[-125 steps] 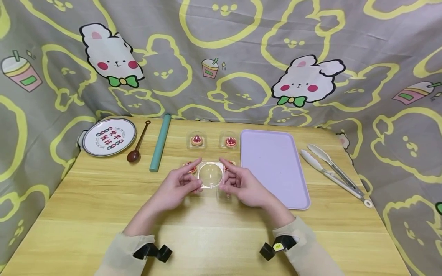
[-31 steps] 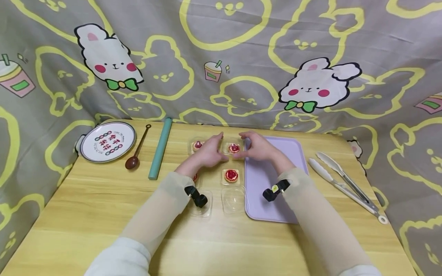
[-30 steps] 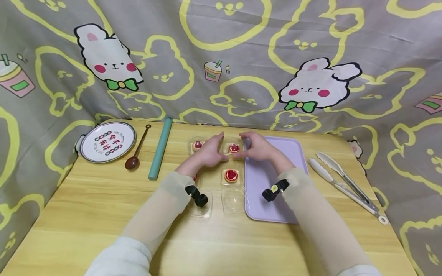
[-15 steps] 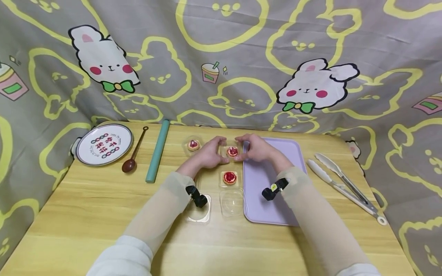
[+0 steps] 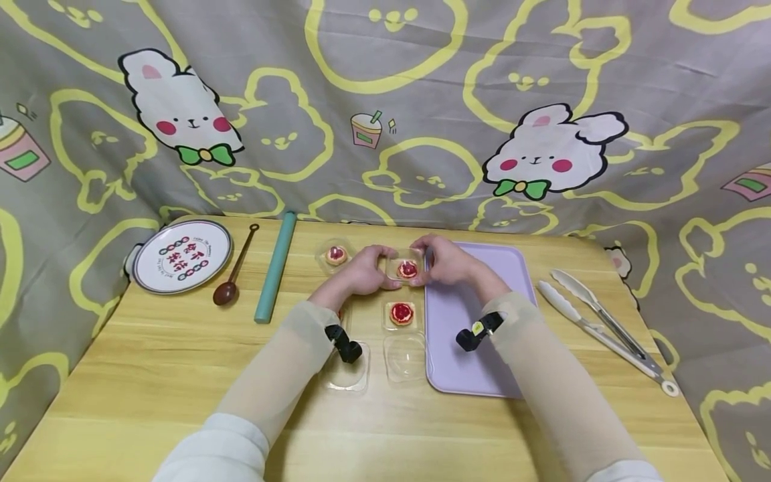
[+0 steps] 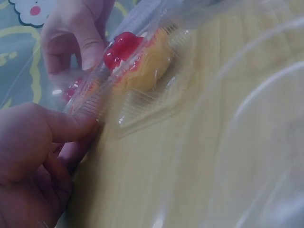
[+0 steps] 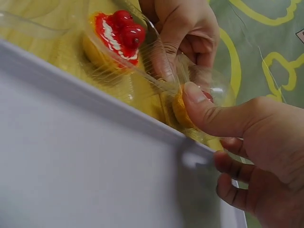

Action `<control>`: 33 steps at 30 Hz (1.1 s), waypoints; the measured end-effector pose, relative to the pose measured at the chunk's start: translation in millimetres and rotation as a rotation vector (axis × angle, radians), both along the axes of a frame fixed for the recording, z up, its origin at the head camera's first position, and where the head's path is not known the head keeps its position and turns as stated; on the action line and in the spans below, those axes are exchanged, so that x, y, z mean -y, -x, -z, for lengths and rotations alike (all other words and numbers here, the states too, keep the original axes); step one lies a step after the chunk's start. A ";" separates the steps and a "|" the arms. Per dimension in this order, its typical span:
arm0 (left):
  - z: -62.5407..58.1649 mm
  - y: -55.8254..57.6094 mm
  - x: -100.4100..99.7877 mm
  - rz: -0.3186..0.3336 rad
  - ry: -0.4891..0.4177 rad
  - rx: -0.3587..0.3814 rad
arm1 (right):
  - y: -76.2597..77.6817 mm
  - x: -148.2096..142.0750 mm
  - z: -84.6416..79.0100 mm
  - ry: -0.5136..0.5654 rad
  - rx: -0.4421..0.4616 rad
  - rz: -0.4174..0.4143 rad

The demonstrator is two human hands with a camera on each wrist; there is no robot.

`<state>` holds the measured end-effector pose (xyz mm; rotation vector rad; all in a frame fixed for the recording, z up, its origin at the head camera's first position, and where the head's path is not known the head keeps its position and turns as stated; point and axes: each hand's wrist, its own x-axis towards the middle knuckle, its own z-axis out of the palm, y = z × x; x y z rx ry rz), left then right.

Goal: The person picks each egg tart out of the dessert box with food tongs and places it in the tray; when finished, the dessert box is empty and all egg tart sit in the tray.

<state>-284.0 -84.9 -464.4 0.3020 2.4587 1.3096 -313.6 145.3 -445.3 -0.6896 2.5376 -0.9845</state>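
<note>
A clear plastic box (image 5: pixel 394 266) with a domed lid holds a small red-topped tart (image 5: pixel 407 270) in the far right spot of the group. My left hand (image 5: pixel 364 270) pinches its left edge between thumb and fingers. From the other side my right hand (image 5: pixel 447 260) grips it, the thumb on the near side (image 7: pixel 202 107). Closer to me an open clear box holds a second tart (image 5: pixel 402 313), topped with red berries. Its clear lid (image 5: pixel 406 358) lies folded out toward me. Left of my left hand stands another lidded tart (image 5: pixel 336 255). My left wrist mostly hides a further tart.
A lilac tray (image 5: pixel 472 361) lies right beside the boxes, under my right forearm. Metal tongs (image 5: pixel 596 328) lie further right. To the left are a teal rolling pin (image 5: pixel 276 268), a brown spoon (image 5: pixel 226 292) and a white plate (image 5: pixel 183 257). A patterned cloth hangs behind the table.
Earlier both hands held up a clear lid at the front; then they reached to the far right box. In the last second they closed on it, and the far left box shifted slightly left.
</note>
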 end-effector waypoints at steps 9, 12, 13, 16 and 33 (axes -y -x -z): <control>-0.3 -3.4 0.4 0.002 -0.002 -0.005 | -16.6 -4.5 -0.9 0.034 -0.127 -0.019; -0.1 -4.3 1.3 0.015 0.004 -0.014 | -19.4 -6.0 1.8 0.007 -0.143 -0.016; -0.3 -4.6 1.6 0.021 0.008 -0.017 | -20.2 -6.2 2.4 0.002 -0.143 -0.014; -2.0 -5.6 1.7 0.039 0.009 -0.022 | -22.2 -7.1 1.4 -0.008 -0.149 0.000; -21.9 -17.8 8.4 0.048 0.088 -0.226 | -39.7 -14.7 -26.6 0.076 -0.143 0.033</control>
